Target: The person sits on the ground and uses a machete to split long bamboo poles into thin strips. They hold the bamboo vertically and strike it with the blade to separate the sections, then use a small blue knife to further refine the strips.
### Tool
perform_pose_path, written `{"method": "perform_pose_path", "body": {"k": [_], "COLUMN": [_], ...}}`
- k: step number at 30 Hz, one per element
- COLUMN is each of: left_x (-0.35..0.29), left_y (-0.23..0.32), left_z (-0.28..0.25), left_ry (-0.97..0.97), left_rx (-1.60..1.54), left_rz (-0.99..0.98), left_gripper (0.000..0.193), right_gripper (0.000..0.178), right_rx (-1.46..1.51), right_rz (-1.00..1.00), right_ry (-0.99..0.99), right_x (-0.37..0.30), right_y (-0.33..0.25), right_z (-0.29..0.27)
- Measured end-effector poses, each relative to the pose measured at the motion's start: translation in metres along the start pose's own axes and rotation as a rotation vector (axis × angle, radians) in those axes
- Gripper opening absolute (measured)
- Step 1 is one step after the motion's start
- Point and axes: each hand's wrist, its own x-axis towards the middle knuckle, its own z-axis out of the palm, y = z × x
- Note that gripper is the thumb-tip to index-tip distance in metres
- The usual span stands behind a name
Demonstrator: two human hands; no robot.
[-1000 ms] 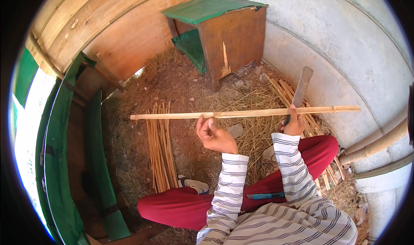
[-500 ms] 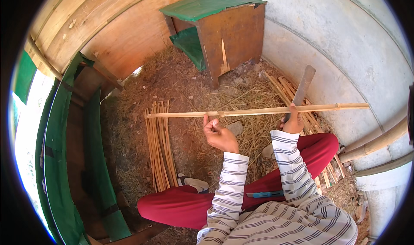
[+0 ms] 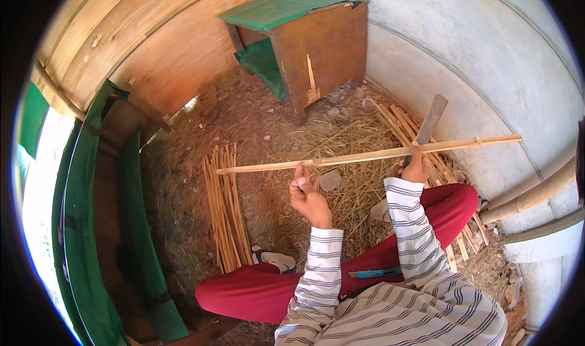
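Note:
A long, pale bamboo strip [image 3: 365,155] lies crosswise in front of me, its right end raised higher than its left. My right hand [image 3: 415,169] is closed around the dark handle of a machete [image 3: 432,119], with the thumb pressing the strip against it. The broad blade points up and away. Below the strip's middle is my left hand [image 3: 312,203], its fingers apart and partly bent, one fingertip touching the underside near a node. A blue utility knife [image 3: 375,273] rests on my lap.
Thin bamboo strips [image 3: 224,212] lie in a bundle on the left, and another pile of strips [image 3: 448,181] is on the right by the pale wall [image 3: 487,71]. A wooden cabinet with a green top [image 3: 323,56] stands ahead. Green-covered shelving [image 3: 82,224] lines the left. Straw and a stone [image 3: 331,180] lie between.
The strip has tilted, left end lower and right end higher, and shifted slightly right at its left end. My left hand has dropped a little, its fingers more spread. The right hand keeps its grip.

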Motion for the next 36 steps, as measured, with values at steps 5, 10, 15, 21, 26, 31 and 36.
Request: {"method": "perform_pose_path", "body": {"k": [5, 10, 15, 21, 26, 31, 36], "left_x": [-0.002, -0.010, 0.000, 0.024, 0.041, 0.077, 0.095], "left_y": [0.007, -0.013, -0.062, -0.068, -0.018, 0.000, 0.000], "left_z": [-0.009, -0.030, -0.079, -0.112, -0.061, -0.052, -0.057], "left_ry": [-0.068, 0.056, 0.226, -0.100, -0.109, -0.088, -0.382], "left_rx": [-0.012, 0.084, 0.169, 0.628, 0.072, -0.228, -0.696], "left_rz": [0.003, 0.017, -0.154, -0.348, -0.587, -0.678, -0.465], "left_gripper": [0.012, 0.016, 0.015, 0.063, 0.120, 0.112, 0.075], "right_gripper": [0.026, 0.024, 0.024, 0.027, 0.027, 0.026, 0.025], "right_rx": [0.024, 0.066, 0.027, 0.087, 0.052, 0.030, -0.014], "right_rz": [-0.006, 0.041, 0.031, 0.092, 0.058, 0.081, 0.106], "right_ry": [-0.027, -0.009, -0.019, -0.050, -0.046, -0.074, -0.162], "right_x": [0.003, 0.007, 0.012, 0.008, 0.014, 0.004, 0.001], "right_y": [0.002, 0.004, -0.002, -0.010, -0.013, -0.015, -0.007], "right_z": [-0.004, -0.005, -0.011, -0.009, -0.013, -0.009, -0.010]}}
